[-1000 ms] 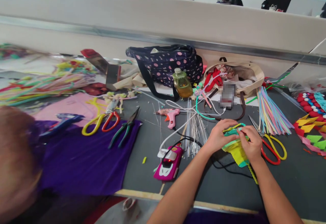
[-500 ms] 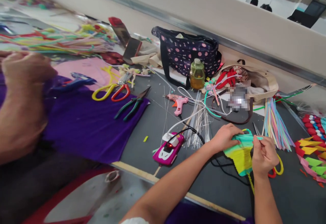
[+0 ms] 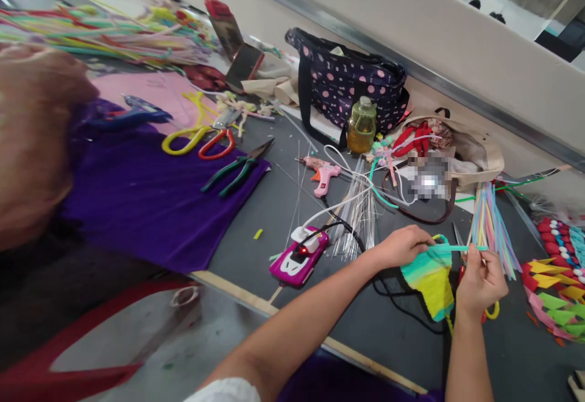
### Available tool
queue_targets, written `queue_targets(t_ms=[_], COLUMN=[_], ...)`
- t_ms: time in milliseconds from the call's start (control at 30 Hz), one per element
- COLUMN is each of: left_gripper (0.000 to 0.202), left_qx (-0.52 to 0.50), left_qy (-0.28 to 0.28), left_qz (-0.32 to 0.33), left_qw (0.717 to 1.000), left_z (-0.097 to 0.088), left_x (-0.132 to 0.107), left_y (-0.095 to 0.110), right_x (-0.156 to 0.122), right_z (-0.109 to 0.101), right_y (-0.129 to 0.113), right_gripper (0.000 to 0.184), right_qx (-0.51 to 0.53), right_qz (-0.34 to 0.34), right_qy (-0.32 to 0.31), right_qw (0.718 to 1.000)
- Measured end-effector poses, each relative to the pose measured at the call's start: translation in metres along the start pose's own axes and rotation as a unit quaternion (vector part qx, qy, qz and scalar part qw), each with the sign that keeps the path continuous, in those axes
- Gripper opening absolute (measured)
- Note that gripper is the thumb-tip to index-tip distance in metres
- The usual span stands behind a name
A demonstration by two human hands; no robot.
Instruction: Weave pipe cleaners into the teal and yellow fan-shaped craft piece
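My left hand [image 3: 406, 248] pinches the top edge of a flat teal-and-yellow piece [image 3: 429, 280] that looks built from rows of pipe cleaners. A teal pipe cleaner [image 3: 457, 248] stretches straight from that edge to my right hand [image 3: 483, 280], whose thumb and fingers are closed on its far end. The piece hangs between my hands above the dark table, with a thin yellow stem below it. Partly behind my right hand lie scissors with red and yellow handles [image 3: 492, 311]. My left fingertips are partly hidden.
A pink glue gun [image 3: 323, 173] and a magenta power strip [image 3: 299, 257] with cables lie left of my hands. Pliers [image 3: 237, 167] rest on purple cloth [image 3: 150, 207]. A bottle [image 3: 362, 126] stands by a dotted bag [image 3: 347, 88]. A co-worker's hand [image 3: 41, 97] is at far left.
My right hand has moved slightly right, away from the left, and the teal pipe cleaner now shows as a straight line between them. The view has shifted a little; the co-worker's arm moved.
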State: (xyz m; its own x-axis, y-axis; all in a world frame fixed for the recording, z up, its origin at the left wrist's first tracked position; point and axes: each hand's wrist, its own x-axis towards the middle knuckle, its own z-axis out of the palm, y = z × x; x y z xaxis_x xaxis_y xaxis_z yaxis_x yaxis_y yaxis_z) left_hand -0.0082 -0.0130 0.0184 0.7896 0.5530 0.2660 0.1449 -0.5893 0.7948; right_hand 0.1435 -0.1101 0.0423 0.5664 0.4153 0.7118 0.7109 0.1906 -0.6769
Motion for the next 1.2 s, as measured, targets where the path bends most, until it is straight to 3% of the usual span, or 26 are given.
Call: queue_targets(t_ms=[367, 533, 833, 967, 1067, 1200], left_gripper=[0.025, 0.025, 0.020, 0.019, 0.018, 0.017], left_qx=[0.007, -0.006, 0.029, 0.033, 0.025, 0.014], left_qy=[0.012, 0.009, 0.041, 0.030, 0.025, 0.027], left_qz=[0.031, 0.045, 0.005, -0.003, -0.002, -0.001], left_qw=[0.999, 0.999, 0.999, 0.999, 0.999, 1.000], left_z=[0.010, 0.012, 0.011, 0.008, 0.006, 0.004], left_x=[-0.001, 0.000, 0.001, 0.001, 0.001, 0.001], left_y=[-0.006, -0.008, -0.005, -0.004, -0.002, 0.001], right_x=[-0.010, -0.009, -0.017, -0.016, -0.012, -0.006], right_z=[0.003, 0.002, 0.004, 0.005, 0.003, 0.002], right_y=[-0.012, -0.009, -0.017, -0.016, -0.011, 0.001], right_gripper=[0.004, 0.007, 0.006, 0.008, 0.014, 0.021], right_qx=[-0.032, -0.036, -0.015, 0.028, 0.056, 0.055], right_qz=[-0.141, -0.130, -0.156, -0.054, 0.026, 0.038], right_qy=[-0.061, -0.014, -0.045, -0.035, -0.098, -0.259], right_qw=[0.988, 0.991, 0.987, 0.998, 0.993, 0.964])
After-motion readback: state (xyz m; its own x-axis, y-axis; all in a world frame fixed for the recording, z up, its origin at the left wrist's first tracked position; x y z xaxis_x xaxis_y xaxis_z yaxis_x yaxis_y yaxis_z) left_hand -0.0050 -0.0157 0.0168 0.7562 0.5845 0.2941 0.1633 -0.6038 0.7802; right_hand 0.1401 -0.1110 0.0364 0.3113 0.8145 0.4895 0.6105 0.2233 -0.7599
